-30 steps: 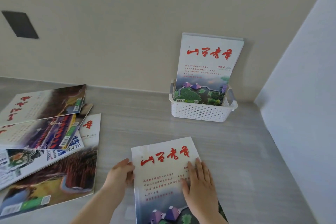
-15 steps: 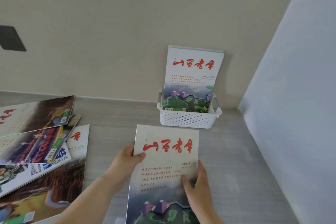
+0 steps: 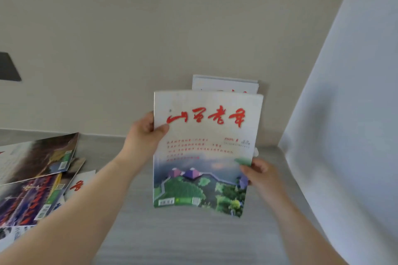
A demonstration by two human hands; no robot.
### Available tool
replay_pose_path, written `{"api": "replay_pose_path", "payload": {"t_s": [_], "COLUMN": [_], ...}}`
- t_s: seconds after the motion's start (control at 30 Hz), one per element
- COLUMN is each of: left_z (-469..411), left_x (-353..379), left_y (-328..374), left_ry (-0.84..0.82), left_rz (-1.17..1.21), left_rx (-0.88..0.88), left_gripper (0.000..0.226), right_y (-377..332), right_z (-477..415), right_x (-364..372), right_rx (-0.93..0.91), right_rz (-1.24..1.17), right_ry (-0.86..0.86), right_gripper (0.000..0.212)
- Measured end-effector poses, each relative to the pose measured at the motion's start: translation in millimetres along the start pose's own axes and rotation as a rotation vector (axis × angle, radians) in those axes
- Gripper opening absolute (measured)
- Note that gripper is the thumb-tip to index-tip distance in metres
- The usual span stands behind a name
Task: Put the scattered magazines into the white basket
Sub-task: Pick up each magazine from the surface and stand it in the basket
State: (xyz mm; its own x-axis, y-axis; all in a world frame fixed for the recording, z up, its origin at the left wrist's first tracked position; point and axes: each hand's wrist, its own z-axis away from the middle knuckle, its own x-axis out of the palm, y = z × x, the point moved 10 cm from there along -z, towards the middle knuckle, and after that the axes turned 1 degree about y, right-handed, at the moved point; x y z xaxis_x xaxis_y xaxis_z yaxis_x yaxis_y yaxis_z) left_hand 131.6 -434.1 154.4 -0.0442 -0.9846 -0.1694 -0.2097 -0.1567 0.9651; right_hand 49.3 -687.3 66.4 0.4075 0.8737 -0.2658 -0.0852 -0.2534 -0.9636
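Note:
I hold a magazine [image 3: 204, 148] with red title characters and a green landscape cover upright in the air, in front of the far corner. My left hand [image 3: 144, 133] grips its upper left edge, thumb on the cover. My right hand [image 3: 257, 173] pinches its lower right edge. Behind it, the top of another magazine [image 3: 225, 83] stands against the wall. The white basket is almost wholly hidden by the held magazine; only a small white bit of the basket [image 3: 255, 153] shows at its right edge. Several scattered magazines [image 3: 36, 178] lie overlapped at the left on the grey surface.
The grey wood-grain tabletop [image 3: 193, 239] runs to a beige back wall. A white side wall [image 3: 344, 135] closes the right side. A dark panel [image 3: 8, 68] sits on the back wall at far left.
The magazine has been lifted off the surface and raised upright toward the basket, now covering it. Both hands moved up and forward with it.

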Motion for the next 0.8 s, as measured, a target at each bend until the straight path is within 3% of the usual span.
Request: {"api": "replay_pose_path", "payload": {"t_s": [0.13,0.23,0.3,0.4,0.53,0.8], "left_z": [-37.1,-61.5,-78.5,-97.4,-109.5,-121.2], "left_x": [8.7,22.7,32.3,44.0,59.5,76.2], "left_y": [50.9,70.7,71.8,57.4,21.4,-33.5], "left_ry": [0.124,0.151,0.132,0.12,0.126,0.127], "left_rz": [-0.12,-0.068,0.002,0.075,0.098,-0.023], "left_rx": [0.212,0.28,0.262,0.212,0.124,-0.011], "left_gripper": [0.02,0.018,0.017,0.018,0.019,0.019], "right_y": [-57.3,-80.0,-80.3,-67.6,-43.1,17.3], "right_z": [-36.0,-60.9,-76.0,-95.4,-122.6,-150.7], "right_x": [-31.2,-44.6,-49.5,-54.0,-52.1,-27.8], "right_rx": [-0.223,-0.297,-0.299,-0.258,-0.177,-0.02], "right_rz": [0.145,0.097,0.038,-0.009,-0.039,-0.023], "right_ry": [0.195,0.269,0.282,0.311,0.314,0.283], "right_gripper": [0.025,0.032,0.032,0.015,0.015,0.017]}}
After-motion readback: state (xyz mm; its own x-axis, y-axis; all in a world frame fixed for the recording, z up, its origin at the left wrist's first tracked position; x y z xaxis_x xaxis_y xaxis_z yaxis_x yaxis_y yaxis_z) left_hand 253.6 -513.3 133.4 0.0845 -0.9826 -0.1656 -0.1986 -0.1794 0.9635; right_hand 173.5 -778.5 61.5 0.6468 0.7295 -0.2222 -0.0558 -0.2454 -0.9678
